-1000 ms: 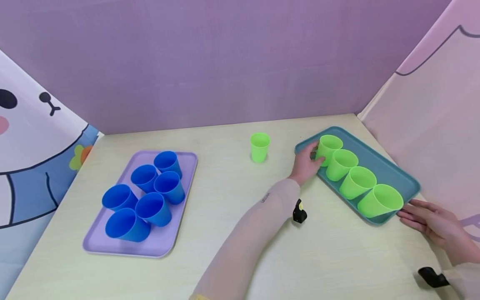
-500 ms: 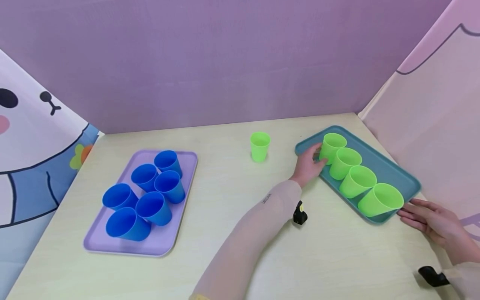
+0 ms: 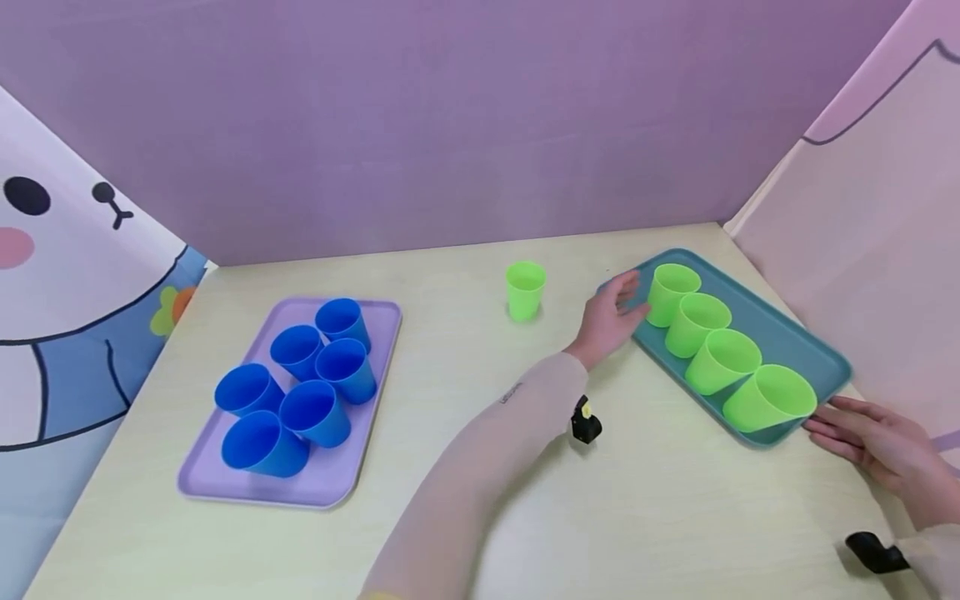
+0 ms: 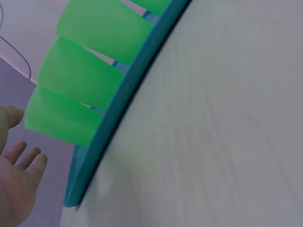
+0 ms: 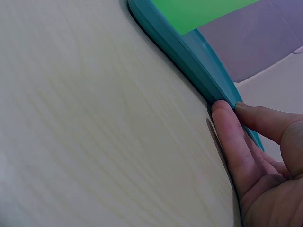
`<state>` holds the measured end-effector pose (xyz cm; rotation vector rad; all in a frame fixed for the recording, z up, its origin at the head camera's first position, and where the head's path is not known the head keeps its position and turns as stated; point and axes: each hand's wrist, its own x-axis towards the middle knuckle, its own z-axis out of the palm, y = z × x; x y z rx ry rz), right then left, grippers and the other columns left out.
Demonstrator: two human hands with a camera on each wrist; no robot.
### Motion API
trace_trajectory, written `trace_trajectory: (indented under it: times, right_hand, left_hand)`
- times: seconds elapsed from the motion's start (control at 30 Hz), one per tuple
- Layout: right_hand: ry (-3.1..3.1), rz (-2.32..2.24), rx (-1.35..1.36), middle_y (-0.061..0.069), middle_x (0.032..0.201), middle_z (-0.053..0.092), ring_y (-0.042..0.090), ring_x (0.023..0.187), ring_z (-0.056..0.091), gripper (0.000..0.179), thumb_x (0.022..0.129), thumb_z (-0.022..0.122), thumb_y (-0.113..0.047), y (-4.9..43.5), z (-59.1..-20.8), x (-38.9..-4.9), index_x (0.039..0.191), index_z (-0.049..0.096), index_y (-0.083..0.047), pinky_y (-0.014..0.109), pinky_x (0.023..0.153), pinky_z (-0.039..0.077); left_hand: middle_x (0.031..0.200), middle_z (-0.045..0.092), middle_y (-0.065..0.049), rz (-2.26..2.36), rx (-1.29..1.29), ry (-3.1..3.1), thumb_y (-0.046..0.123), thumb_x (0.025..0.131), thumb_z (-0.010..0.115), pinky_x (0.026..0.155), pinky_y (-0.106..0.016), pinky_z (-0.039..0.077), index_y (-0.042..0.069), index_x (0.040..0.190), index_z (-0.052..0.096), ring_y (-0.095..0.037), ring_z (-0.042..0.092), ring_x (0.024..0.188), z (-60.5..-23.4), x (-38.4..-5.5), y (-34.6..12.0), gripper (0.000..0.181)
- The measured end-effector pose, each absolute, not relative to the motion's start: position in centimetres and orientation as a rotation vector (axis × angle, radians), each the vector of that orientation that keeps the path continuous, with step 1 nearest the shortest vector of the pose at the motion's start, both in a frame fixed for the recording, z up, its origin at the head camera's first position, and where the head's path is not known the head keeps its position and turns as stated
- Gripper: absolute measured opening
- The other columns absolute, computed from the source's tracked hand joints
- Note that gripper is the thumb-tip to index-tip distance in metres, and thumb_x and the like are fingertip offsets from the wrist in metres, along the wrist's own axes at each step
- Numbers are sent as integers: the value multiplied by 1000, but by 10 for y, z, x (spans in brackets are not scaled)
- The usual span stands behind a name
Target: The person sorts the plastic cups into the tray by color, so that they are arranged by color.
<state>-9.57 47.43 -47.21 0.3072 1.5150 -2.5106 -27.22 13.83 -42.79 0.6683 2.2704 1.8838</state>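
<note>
Several green cups [image 3: 723, 362] stand in a row along the near side of a teal tray [image 3: 798, 346]. My left hand [image 3: 609, 321] is just left of the farthest green cup [image 3: 672, 294], its fingers spread and holding nothing. In the left wrist view a gap shows between that hand [image 4: 19, 175] and the end cup [image 4: 61, 116]. My right hand [image 3: 885, 442] is at the tray's near right corner. In the right wrist view its thumb and forefinger [image 5: 232, 137] pinch the tray rim [image 5: 203, 71]. Another green cup [image 3: 525, 292] stands alone on the table.
On the left lies a lilac tray [image 3: 202, 479] with several blue cups [image 3: 315, 412]. The pale wooden table [image 3: 637, 517] meets a purple backdrop [image 3: 450, 125] at the back, with printed cloth on both sides.
The far green cups shifted right, tighter into the row, with my left hand at the end one. Now that hand has drawn back left and its fingers have spread. The right hand stays put.
</note>
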Motion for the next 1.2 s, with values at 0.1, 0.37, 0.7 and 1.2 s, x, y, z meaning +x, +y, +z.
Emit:
trace_trajectory:
  times: [0.1,0.37,0.7,1.2]
  right_hand:
    - [1505,-2508,289,12,96,75,26,87,74,36,105,36,6,476,-473,-96,96,65,-14,35,77,61]
    - [1509,-2504,289,12,96,75,26,87,74,33,104,40,5,480,-476,-98,96,65,-14,35,77,61]
    - [1516,-2499,285,12,95,75,26,87,74,36,104,40,4,480,-478,-98,96,69,-15,35,76,61]
    - [1558,-2466,334,9,93,76,24,84,74,38,105,40,2,476,-474,-97,93,70,-18,35,75,61]
  left_hand:
    - [143,54,-11,1938,673,2247,10,97,64,104,-22,45,6,147,45,-13,52,129,-422,-274,131,54]
    - [139,57,-13,2007,726,2230,8,96,66,103,-24,47,4,146,45,-16,55,126,-410,-275,111,54]
    - [136,58,-17,2130,783,2239,5,94,67,103,-33,49,-1,142,47,-20,58,124,-393,-282,78,52]
    - [135,60,-14,2223,696,2426,6,89,75,102,-33,48,-1,142,48,-17,55,125,-383,-300,22,60]
